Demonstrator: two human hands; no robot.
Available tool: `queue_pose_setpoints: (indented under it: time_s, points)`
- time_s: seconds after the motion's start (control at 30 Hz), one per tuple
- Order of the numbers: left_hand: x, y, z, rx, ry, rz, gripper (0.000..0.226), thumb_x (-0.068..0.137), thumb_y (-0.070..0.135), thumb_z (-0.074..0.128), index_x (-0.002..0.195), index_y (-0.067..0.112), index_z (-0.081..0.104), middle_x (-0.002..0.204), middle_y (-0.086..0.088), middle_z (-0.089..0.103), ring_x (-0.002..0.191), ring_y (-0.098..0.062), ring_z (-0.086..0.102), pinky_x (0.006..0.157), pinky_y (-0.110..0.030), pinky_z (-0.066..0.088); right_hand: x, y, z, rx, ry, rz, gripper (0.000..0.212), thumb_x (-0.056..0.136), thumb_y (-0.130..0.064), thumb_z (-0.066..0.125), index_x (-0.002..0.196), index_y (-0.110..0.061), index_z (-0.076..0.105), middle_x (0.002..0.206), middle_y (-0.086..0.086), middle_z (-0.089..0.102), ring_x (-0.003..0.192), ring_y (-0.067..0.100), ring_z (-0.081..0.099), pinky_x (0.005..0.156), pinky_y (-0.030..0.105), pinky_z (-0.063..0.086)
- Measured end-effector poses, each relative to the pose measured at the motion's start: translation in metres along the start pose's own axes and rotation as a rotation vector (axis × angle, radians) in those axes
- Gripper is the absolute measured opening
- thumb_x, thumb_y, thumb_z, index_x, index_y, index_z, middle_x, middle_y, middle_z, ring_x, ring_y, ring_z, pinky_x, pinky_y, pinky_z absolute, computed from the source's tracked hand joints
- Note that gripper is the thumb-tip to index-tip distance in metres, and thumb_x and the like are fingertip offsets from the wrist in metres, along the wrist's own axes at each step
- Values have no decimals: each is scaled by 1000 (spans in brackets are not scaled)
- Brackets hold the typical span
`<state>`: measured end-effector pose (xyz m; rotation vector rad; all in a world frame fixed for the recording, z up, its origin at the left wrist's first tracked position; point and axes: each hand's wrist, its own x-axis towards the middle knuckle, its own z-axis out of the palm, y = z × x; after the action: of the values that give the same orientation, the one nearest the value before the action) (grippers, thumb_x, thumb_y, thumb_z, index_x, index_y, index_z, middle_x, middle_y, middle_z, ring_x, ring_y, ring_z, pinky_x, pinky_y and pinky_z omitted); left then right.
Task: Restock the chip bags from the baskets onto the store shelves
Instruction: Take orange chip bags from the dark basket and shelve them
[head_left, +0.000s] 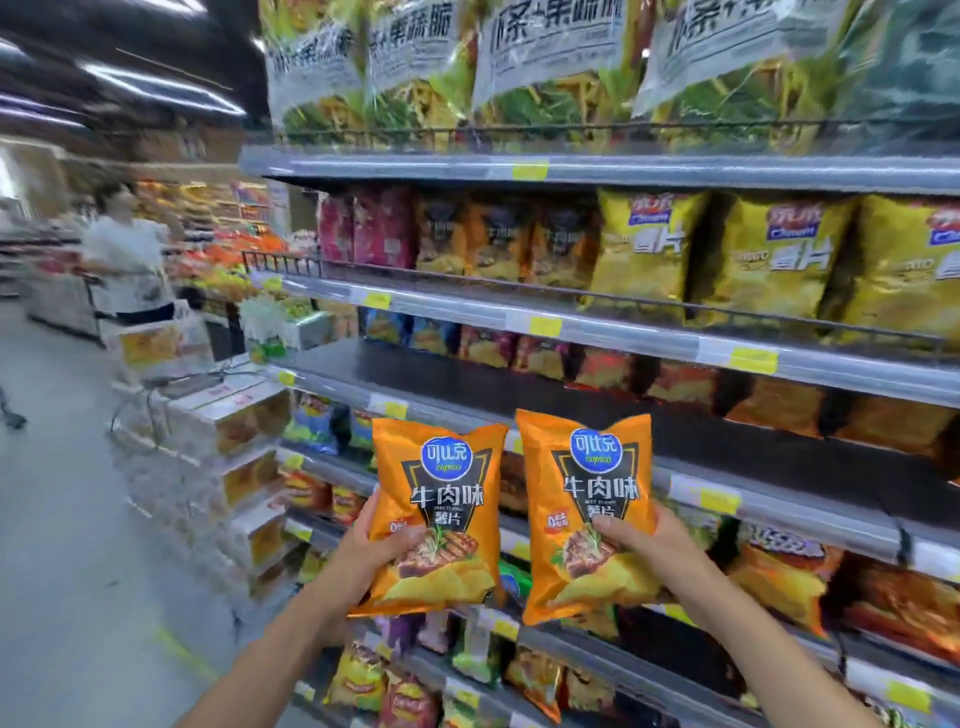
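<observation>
Before half-bare shelf (597, 410): left hand (379, 545) grips orange foil chip bag (436, 499), right hand (644, 540) grips its upright twin (592, 493).

Position: head-worn, close before the shelves (415, 374).
Facing: forward, slightly down, obliquely along the shelves; aisle floor (62, 519) left of them.

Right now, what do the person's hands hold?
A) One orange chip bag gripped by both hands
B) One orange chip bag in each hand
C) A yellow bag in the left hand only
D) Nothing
B: the left hand grips one orange chip bag by its lower edge, and the right hand grips a second orange bag the same way.
</observation>
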<state>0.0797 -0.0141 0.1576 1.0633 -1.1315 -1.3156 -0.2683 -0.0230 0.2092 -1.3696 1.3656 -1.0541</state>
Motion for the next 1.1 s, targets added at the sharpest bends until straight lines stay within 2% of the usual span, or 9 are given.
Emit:
queue_pose_setpoints:
  time_s: [0.1, 0.2, 0.33, 0.47, 0.57, 0.7, 0.77, 0.93, 1.1]
  points:
    - [25, 24, -23, 11, 17, 66, 94, 66, 46, 95, 147, 38, 47, 122, -2, 77, 106, -30, 76, 80, -40, 63, 40, -29, 20, 20, -49, -35, 93, 43, -55, 94, 123, -24, 59, 102, -1, 80, 90, 23, 78, 82, 42, 62]
    - [54, 43, -46, 28, 34, 106, 112, 49, 57, 100, 147, 38, 48, 125, -5, 76, 109, -34, 75, 93, -54, 58, 77, -54, 36, 34, -52, -75, 93, 44, -56, 95, 124, -26, 58, 101, -3, 80, 89, 21, 78, 80, 40, 61]
    - [88, 64, -70, 26, 42, 141, 114, 41, 58, 102, 141, 40, 51, 121, -9, 77, 102, -41, 76, 89, -58, 59, 115, -78, 53, 44, 4, -139, 72, 59, -51, 91, 120, -28, 62, 100, -7, 79, 87, 14, 77, 80, 35, 59]
    - [121, 83, -83, 34, 31, 184, 117, 41, 61, 101, 144, 38, 50, 122, -8, 77, 103, -40, 76, 93, -59, 58, 141, -97, 62, 36, 31, -138, 87, 47, -68, 86, 122, -33, 61, 110, -6, 77, 96, 18, 76, 94, 47, 58]
    - [155, 100, -91, 9, -23, 217, 103, 52, 56, 100, 142, 36, 54, 127, -11, 74, 108, -44, 73, 98, -67, 53, 156, -115, 64, 49, 49, -158, 86, 50, -65, 85, 125, -31, 61, 111, -5, 77, 95, 19, 76, 91, 46, 59]
    - [201, 129, -93, 3, -71, 245, 76, 75, 39, 91, 141, 36, 53, 122, -8, 77, 103, -41, 75, 94, -60, 57, 171, -144, 63, 61, 101, -176, 41, 86, -36, 79, 123, -27, 63, 107, -1, 79, 92, 23, 77, 79, 40, 60]
    - [223, 145, -93, -6, -114, 263, 65, 80, 33, 84, 139, 35, 55, 121, -8, 77, 102, -39, 76, 88, -54, 60, 178, -159, 64, 60, 157, -165, 23, 94, -26, 70, 116, -27, 65, 102, 1, 79, 92, 27, 76, 84, 45, 61]
    - [282, 179, -105, -35, -233, 289, 102, 49, 53, 100, 139, 32, 57, 126, -13, 74, 106, -43, 74, 90, -58, 59, 190, -196, 75, 47, 244, -148, 15, 95, -26, 68, 109, -23, 69, 98, 4, 80, 91, 29, 76, 89, 53, 60]
    - [330, 208, -120, -45, -315, 303, 109, 39, 53, 102, 136, 28, 59, 121, -12, 76, 99, -34, 77, 73, -41, 65, 205, -226, 89, -14, 286, -154, 38, 93, -39, 72, 123, -17, 67, 108, 3, 79, 99, 24, 76, 98, 50, 57]
